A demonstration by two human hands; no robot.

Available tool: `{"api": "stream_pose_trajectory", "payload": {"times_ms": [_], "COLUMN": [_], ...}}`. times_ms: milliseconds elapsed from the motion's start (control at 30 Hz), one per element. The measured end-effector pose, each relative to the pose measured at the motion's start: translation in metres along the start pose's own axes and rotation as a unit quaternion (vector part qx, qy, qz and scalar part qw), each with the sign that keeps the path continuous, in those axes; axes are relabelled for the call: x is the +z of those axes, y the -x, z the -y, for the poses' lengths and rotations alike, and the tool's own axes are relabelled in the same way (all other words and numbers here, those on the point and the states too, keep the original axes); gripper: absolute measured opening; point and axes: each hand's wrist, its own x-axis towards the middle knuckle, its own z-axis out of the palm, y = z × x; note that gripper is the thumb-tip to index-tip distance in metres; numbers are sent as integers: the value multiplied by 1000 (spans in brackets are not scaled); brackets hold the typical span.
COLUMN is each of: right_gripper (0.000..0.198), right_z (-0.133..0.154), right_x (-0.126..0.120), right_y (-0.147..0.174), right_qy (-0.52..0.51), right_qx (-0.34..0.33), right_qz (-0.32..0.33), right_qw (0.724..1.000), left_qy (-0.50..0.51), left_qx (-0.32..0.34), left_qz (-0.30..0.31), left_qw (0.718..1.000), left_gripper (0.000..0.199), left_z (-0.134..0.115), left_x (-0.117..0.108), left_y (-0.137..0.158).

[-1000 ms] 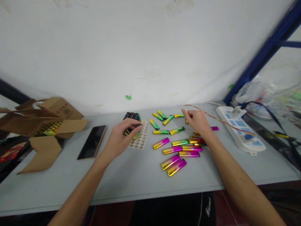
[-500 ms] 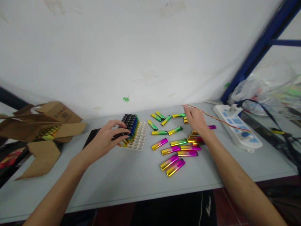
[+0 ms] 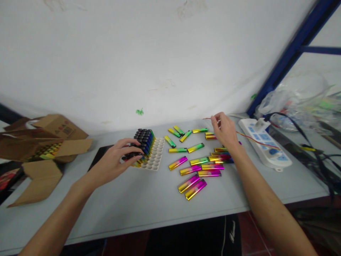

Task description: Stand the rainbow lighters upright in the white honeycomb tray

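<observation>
My left hand (image 3: 114,158) curves its thumb and fingers around the near left part of a block of shiny upright sticks with black tops (image 3: 144,138). The fingers partly hide that corner. The block stands in a white tray with round holes (image 3: 156,156), whose right side shows bare holes. My right hand (image 3: 225,129) is raised above the table's far right part, thumb and fingertips pinched on a thin red and yellow wire (image 3: 252,137). One wire end pokes out left of the fingertips. Below and left lie loose shiny sticks, yellow-green (image 3: 195,148) and yellow-magenta (image 3: 195,189), with black ends.
An open cardboard box (image 3: 64,128) with similar sticks inside stands at the left. A white power strip (image 3: 263,142) with plugs lies at the right. Clear plastic bags (image 3: 279,106) and black cables (image 3: 317,151) are farther right. A white wall (image 3: 160,71) rises behind.
My right hand has lifted and turned slightly, showing more of its curled fingers at the wire. The left hand keeps its place at the block. The whole view has shifted a little.
</observation>
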Motion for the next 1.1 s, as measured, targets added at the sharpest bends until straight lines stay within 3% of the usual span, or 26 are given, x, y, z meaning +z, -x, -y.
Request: {"api": "stream_pose_trajectory", "payload": {"times_ms": [433, 800, 1000, 1100], "right_gripper": [36, 36, 58, 69], "right_z": [-4, -3, -14, -24], "right_x": [-2, -2, -13, -23], "right_y": [-1, 0, -7, -10], "right_qy": [15, 15, 45, 64], "right_qx": [1, 11, 32, 59], "right_qz": [-1, 4, -50, -72], "right_qw": [1000, 1000, 997, 994], "left_qy": [-7, -45, -83, -83], "left_qx": [-19, -27, 25, 44], "left_qz": [-75, -17, -47, -81], "left_qw": [997, 999, 995, 992], "left_gripper": [45, 45, 34, 29], "left_z": [0, -4, 0, -12], "left_x": [7, 9, 24, 25], "left_y": [8, 0, 0, -8]}}
